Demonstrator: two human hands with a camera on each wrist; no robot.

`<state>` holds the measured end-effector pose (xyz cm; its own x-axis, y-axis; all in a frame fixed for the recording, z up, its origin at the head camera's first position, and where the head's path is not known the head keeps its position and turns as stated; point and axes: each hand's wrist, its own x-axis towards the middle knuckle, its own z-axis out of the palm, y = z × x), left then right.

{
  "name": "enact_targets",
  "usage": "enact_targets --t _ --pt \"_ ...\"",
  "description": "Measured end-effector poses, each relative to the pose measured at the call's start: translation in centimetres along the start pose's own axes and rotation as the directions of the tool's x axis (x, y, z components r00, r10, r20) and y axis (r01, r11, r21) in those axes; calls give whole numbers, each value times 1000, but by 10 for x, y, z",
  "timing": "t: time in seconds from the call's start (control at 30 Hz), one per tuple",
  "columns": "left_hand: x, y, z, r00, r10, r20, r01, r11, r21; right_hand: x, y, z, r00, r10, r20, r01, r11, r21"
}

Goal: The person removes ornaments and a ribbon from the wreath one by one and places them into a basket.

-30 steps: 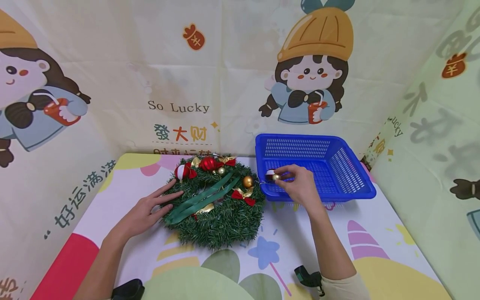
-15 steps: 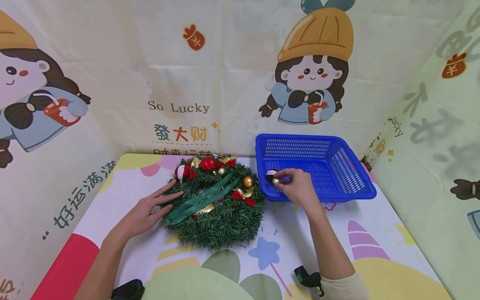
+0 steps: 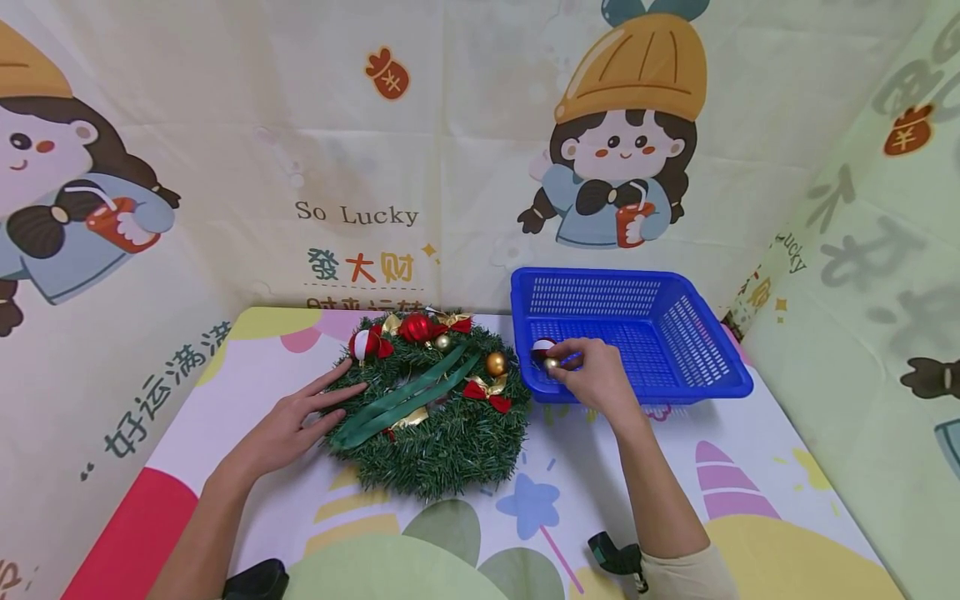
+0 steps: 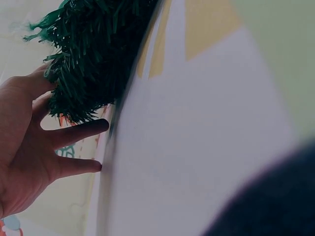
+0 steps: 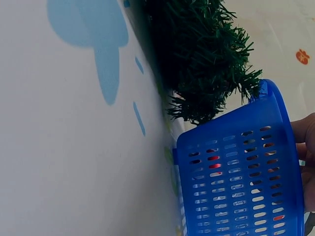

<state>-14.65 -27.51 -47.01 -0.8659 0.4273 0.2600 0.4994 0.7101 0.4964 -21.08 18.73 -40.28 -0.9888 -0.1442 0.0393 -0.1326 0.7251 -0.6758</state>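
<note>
A green Christmas wreath [image 3: 442, 458] lies on the table, dressed with red and gold bows, baubles and a green ribbon [image 3: 405, 396]. My left hand [image 3: 288, 425] rests at its left edge with fingers spread and straight; the left wrist view shows the fingers [image 4: 78, 133] beside the needles. Over the near left corner of the blue basket [image 3: 637, 387], my right hand [image 3: 600, 375] pinches a small gold bauble [image 3: 552, 363]. Right behind it in the basket sits a red and white ball [image 3: 541, 347]. In the right wrist view the basket wall [image 5: 236, 172] hides most of that hand.
The basket stands at the wreath's right, close to it. A cloth backdrop [image 3: 465, 167] with cartoon prints hangs behind the table and along its sides. The tabletop [image 3: 555, 458] carries printed shapes.
My right hand has lowered slightly with the gold bauble inside the basket, then stayed almost still. The left hand and the wreath have not moved.
</note>
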Motion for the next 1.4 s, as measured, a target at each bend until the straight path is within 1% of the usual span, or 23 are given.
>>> enact_targets --t 0.47,0.67,0.77,0.87,0.93,1.03,1.07,1.13,1.2,1.3,1.4 --pt "-2 0 -1 1000 2 3 -2 1000 0 1 -2 2 1000 -4 7 4 1000 -12" --pt "-3 0 -2 1000 -9 7 9 1000 -3 1 -3 3 1000 -18 -13 18 1000 2" --pt "-3 0 -2 1000 -12 10 12 1000 -9 0 -7 5 997 -53 -49 54 998 21" --pt "-3 0 -3 1000 -14 10 14 1000 -9 -1 -12 9 988 -121 -97 128 989 70" --pt "-3 0 -3 1000 -17 10 17 1000 -9 0 -16 13 977 -165 -134 181 976 123" --pt "-2 0 -4 1000 -18 10 18 1000 -10 0 -24 19 959 -223 -175 258 942 215" --pt "-1 0 -4 1000 -16 10 16 1000 -13 1 -27 21 956 -231 -179 271 932 241" --pt "-1 0 -3 1000 -15 12 15 1000 -18 2 -34 24 956 -240 -169 280 915 289" --pt "0 0 -3 1000 -14 14 14 1000 -22 3 -39 28 959 -245 -142 278 908 313" --pt "0 1 -1 1000 -7 11 8 1000 -23 6 -47 31 967 -239 -91 256 917 307" --pt "0 1 -1 1000 4 6 -4 1000 -26 9 -50 32 968 -246 -52 250 925 285"
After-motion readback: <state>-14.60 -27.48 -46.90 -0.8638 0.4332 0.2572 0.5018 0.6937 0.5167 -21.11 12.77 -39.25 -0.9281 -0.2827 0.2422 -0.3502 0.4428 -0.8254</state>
